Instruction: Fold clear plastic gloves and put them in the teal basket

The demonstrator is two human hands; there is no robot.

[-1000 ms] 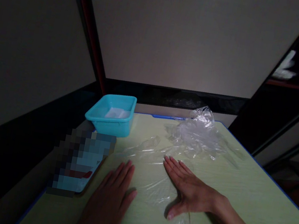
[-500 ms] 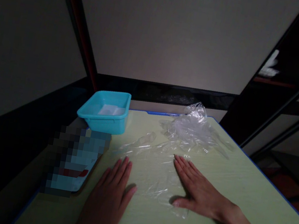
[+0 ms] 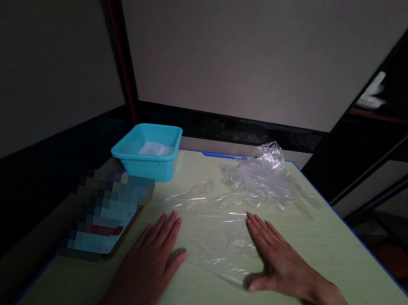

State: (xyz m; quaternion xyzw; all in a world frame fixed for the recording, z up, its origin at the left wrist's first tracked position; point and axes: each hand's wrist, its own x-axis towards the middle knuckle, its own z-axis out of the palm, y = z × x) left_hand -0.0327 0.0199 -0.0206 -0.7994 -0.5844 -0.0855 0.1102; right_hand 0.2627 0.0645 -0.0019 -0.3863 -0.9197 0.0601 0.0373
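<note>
A thin clear plastic glove (image 3: 217, 244) lies spread on the pale green tabletop between my two hands, its outline hard to make out. My left hand (image 3: 152, 256) rests flat at its left side, fingers stretched forward and thumb apart. Flat across its right side lies my right hand (image 3: 279, 260), fingers pointing to the upper left and thumb spread. Neither hand grips anything. Beyond them, a crumpled heap of clear plastic (image 3: 266, 176) sits at the table's far right, with thin loose pieces trailing towards me.
A turquoise plastic basket (image 3: 148, 166) with something white inside stands at the far left. Nearer me, a flat item with a blurred-out surface (image 3: 109, 220) lies along the left edge. The table (image 3: 355, 279) has a blue rim and stands against a panelled wall.
My right hand has slid a little to the right, away from my left hand, and the plastic under it looks smoother. My left hand has hardly moved. The view has shifted slightly.
</note>
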